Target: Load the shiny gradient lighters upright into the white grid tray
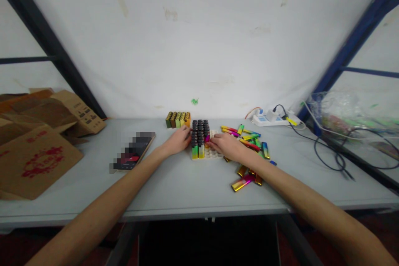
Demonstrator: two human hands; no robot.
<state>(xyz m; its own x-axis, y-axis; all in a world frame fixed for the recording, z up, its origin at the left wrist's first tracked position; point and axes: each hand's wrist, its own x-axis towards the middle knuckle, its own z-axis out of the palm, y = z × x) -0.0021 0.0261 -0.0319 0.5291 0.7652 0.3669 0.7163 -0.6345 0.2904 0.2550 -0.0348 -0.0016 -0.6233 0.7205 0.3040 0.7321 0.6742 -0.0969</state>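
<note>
Upright lighters with black tops [195, 133] stand packed in rows in a white tray with holes [215, 153]; green and yellow bodies show at the front. My left hand [178, 140] is at the left side of these rows, its thumb and fingers apart and bent. Whether it touches them is hard to make out. Over the tray, my right hand [227, 146] pinches a shiny pink lighter [207, 138] beside the standing rows. Its fingers partly hide the lighter and the tray. Loose metallic-coloured lighters [241, 183] lie around and beyond my right wrist.
Behind my left hand stands a block of green, gold and orange lighters [178, 119]. A phone [137, 151], partly blurred, lies left. Cardboard boxes [40, 158] fill the far left. At the right are a power strip [271, 118], black cables [335, 160] and clear plastic bags [339, 110].
</note>
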